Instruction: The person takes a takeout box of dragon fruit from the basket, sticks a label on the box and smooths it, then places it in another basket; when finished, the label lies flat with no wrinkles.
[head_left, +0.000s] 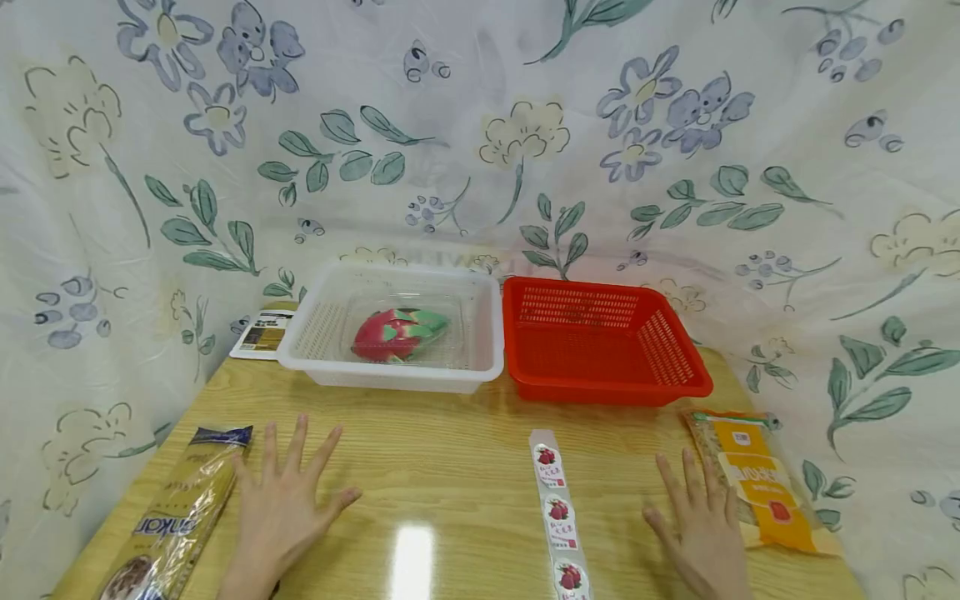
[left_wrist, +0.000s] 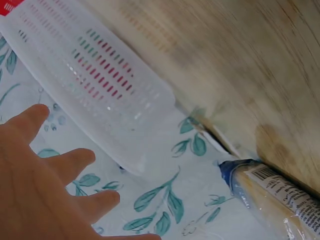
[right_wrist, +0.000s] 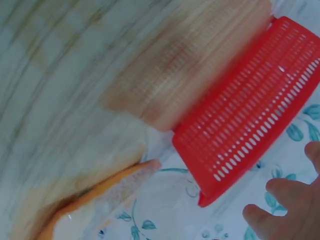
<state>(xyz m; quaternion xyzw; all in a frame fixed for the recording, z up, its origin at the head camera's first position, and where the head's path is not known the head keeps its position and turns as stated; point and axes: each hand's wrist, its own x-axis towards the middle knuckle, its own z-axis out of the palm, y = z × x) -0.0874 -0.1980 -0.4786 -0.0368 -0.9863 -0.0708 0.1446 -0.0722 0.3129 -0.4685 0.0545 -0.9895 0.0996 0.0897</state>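
Both your hands lie flat with fingers spread, holding nothing: the left hand [head_left: 281, 500] just beside the pasta packet [head_left: 176, 521], the right hand [head_left: 701, 525] between the sticker strip [head_left: 558, 517] and the orange packet [head_left: 765, 492]. You seem to be at a resting start; any pick calls for curling fingers round the glossy, long packet, though the blurred wrist views confirm little.

You have a glossy wood-grain table [head_left: 450, 467], perforated plastic baskets in white [head_left: 480, 367] and red [head_left: 600, 387] behind it, shiny film packets, and a cloth backdrop [head_left: 480, 125].
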